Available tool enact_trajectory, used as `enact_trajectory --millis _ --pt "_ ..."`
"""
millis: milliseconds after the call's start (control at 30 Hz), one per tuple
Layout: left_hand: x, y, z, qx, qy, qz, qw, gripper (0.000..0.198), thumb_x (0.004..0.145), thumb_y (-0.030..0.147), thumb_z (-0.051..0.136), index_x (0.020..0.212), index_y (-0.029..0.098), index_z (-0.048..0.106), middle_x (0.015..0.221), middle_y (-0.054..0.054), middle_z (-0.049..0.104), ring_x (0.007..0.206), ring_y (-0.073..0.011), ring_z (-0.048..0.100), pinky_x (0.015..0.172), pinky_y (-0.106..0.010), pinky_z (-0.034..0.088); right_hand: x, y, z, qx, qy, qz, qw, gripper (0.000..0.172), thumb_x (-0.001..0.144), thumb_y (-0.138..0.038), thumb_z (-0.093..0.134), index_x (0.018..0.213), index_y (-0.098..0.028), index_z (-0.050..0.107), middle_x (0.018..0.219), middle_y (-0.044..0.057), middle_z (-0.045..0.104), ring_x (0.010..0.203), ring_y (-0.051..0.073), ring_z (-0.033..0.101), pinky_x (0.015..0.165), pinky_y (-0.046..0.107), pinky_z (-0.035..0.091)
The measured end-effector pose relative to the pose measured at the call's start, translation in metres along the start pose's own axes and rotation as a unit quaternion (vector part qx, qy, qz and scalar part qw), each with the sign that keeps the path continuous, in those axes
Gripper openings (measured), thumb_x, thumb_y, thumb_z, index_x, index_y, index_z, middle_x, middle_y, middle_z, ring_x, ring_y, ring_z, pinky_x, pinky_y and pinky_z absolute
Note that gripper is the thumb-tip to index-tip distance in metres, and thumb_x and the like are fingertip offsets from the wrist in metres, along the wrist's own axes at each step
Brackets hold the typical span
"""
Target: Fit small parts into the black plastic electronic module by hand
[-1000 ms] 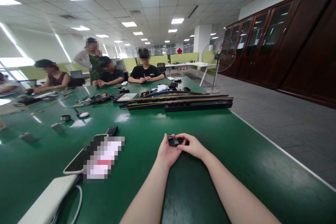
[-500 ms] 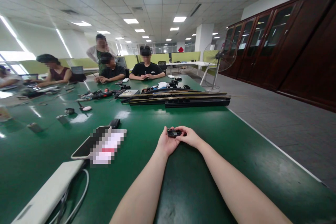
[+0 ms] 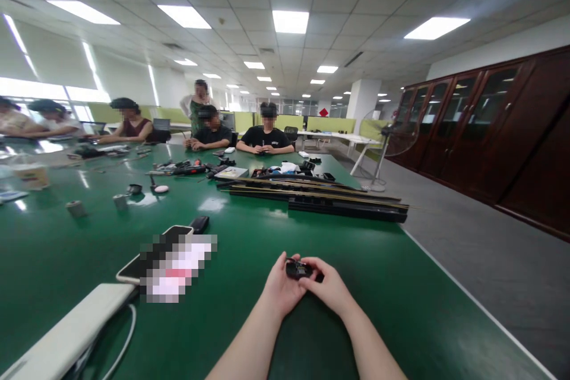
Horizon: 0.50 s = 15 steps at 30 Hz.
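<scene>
A small black device (image 3: 297,269) with its inner parts partly exposed is held between both hands, over the green table (image 3: 240,234). My left hand (image 3: 282,291) cradles it from the left and below. From the right, the fingers of my right hand (image 3: 328,285) grip its edge, thumb in front. The device's exact kind is too small to make out, and its right end is partly hidden by my right fingers. Left of my hands lie a phone (image 3: 154,254), a blurred-out white and red item (image 3: 178,273) and a small black object (image 3: 200,224).
A long white box-shaped thing (image 3: 71,332) with a cable (image 3: 127,338) lies at the front left. Long black strips with thin rods (image 3: 347,206) lie ahead. Tools (image 3: 191,167) are scattered farther back. Several people sit across the table; a fan (image 3: 385,142) stands at right.
The camera view has tilted up and turned slightly left, so my hands and the table appear lower. Both hands still hold the black device.
</scene>
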State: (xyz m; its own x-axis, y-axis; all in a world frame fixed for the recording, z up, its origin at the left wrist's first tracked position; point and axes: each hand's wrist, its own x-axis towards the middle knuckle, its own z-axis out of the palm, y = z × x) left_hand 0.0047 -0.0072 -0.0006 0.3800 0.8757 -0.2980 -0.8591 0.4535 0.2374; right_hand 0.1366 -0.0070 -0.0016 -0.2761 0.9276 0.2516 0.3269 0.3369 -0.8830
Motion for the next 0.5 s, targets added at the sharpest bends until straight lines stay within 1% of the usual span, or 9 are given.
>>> enact_trajectory --millis 167,367,500 --pt "0.0018 0.0 0.0051 -0.025 0.035 -0.007 0.999 0.029 0.081 0.036 0.043 0.07 0.012 0.054 0.073 -0.009 0.059 0.078 -0.0217 0.059 0.072 -0.039 0.048 0.0029 -0.0016 -0.0041 0.027 -0.012 0.015 0.999 0.035 0.062 -0.013 0.06 0.096 -0.021 0.061 0.101 0.004 0.065 0.097 0.022 0.057 0.09 0.036 0.04" --pt "0.0052 0.0007 0.0091 -0.036 0.056 -0.006 0.998 0.028 0.081 0.036 0.044 0.071 0.011 0.054 0.072 -0.009 0.06 0.075 -0.0196 0.06 0.074 -0.037 0.049 0.0074 -0.0059 -0.005 0.038 -0.011 0.047 0.998 0.037 0.063 -0.012 0.059 0.099 -0.021 0.06 0.104 0.004 0.064 0.1 0.022 0.056 0.092 0.036 0.038" --pt "0.006 0.0014 0.0082 -0.037 0.06 -0.009 0.997 0.028 0.081 0.036 0.045 0.072 0.011 0.055 0.073 -0.01 0.06 0.076 -0.0199 0.06 0.074 -0.037 0.049 0.0065 -0.009 -0.0055 0.037 -0.007 0.055 0.998 0.037 0.063 -0.012 0.058 0.098 -0.022 0.06 0.103 0.004 0.064 0.101 0.021 0.056 0.092 0.035 0.038"
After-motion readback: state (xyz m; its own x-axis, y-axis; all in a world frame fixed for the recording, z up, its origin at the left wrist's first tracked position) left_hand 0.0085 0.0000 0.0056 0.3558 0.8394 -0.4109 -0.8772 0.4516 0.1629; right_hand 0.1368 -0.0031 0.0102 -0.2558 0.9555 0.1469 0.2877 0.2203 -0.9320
